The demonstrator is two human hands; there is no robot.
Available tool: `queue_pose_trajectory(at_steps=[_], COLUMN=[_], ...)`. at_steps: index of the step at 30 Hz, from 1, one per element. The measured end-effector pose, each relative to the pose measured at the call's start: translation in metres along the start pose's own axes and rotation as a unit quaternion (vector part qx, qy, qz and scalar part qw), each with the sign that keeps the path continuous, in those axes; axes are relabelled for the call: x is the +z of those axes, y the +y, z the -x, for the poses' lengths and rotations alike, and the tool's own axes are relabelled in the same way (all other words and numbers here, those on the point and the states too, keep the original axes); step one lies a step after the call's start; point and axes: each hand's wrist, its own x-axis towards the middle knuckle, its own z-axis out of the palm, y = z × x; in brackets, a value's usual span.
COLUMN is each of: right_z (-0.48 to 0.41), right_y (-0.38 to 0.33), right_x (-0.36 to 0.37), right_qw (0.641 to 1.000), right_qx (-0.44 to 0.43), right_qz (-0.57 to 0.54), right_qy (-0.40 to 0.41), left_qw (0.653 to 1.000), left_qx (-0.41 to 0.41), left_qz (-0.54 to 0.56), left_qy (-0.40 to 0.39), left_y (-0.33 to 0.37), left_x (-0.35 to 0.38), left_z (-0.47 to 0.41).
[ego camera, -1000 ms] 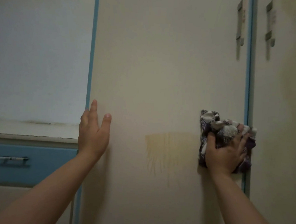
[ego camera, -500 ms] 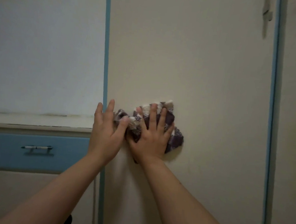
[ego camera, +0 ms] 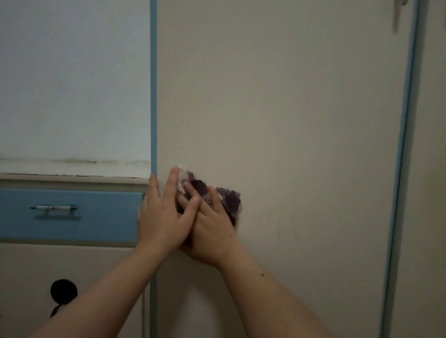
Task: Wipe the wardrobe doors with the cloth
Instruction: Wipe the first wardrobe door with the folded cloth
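Note:
A cream wardrobe door (ego camera: 298,121) with blue edge strips fills the middle of the view. A bunched dark purple and white cloth (ego camera: 229,202) lies against the door near its left edge. My right hand (ego camera: 210,228) presses the cloth flat to the door with straight fingers. My left hand (ego camera: 161,214) lies partly over the right hand, its fingers straight and touching the cloth's left end. Much of the cloth is hidden under both hands.
A second cream door (ego camera: 437,182) stands at the right beyond a blue strip (ego camera: 400,179). Left of the wardrobe are a pale wall, a ledge (ego camera: 60,170) and a blue drawer (ego camera: 57,213) with a handle.
My right hand slid the cloth left across the door, from its right edge to its left edge. My left hand came over onto the cloth and the right hand.

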Motion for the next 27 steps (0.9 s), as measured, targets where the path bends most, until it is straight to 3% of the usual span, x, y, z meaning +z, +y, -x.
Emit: queue_pose_trajectory(at_steps=[8,15,21,24,27], right_z=[0.079,0.138,0.187,0.216,0.228], right_y=[0.087,0.166,0.147,0.117,0.108], right_x=[-0.019,-0.038,-0.037,-0.033,-0.019], right_qw=[0.994,0.964,0.906,0.905,0.875], right_qx=[0.098,0.254,0.394,0.392,0.457], right_qz=[0.021,0.008,-0.062,-0.077,-0.098], right_qy=[0.045,0.075,0.145,0.143,0.130], left_qw=[0.996,0.991,0.989,0.990,0.991], left_qx=[-0.066,-0.081,-0.082,-0.083,-0.081], left_qz=[0.049,0.058,0.058,0.055,0.043], left_qy=[0.038,0.092,0.105,0.101,0.100], left_y=[0.024,0.027,0.026,0.025,0.024], left_x=[0.018,0.024,0.029,0.030,0.031], left_z=[0.005,0.005,0.005,0.006,0.006])
